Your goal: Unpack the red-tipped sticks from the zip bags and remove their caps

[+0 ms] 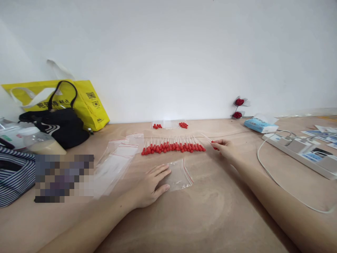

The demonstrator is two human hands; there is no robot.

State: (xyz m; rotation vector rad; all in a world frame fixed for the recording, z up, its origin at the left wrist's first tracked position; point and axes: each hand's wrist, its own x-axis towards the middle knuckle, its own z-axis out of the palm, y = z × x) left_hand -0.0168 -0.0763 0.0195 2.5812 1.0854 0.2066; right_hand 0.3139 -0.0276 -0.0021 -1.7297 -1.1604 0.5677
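Observation:
A row of several thin clear droppers with red bulbs (173, 147) lies across the middle of the brown table (184, 218). My right hand (223, 146) is pinched on one red-bulbed dropper (213, 144) at the row's right end. My left hand (151, 184) lies flat with fingers stretched out, pressing the left side of a small clear zip bag (179, 175) with a red seal line. Behind the row lie two filled small bags with red bulbs (183, 124).
A stack of empty zip bags (116, 163) lies to the left. Further left stand a black bag (63, 128), a yellow bag (89, 102) and striped fabric (13, 179). On the right are a power strip (302, 151), a white cable (265, 168), a tissue pack (259, 124) and red roses (238, 107).

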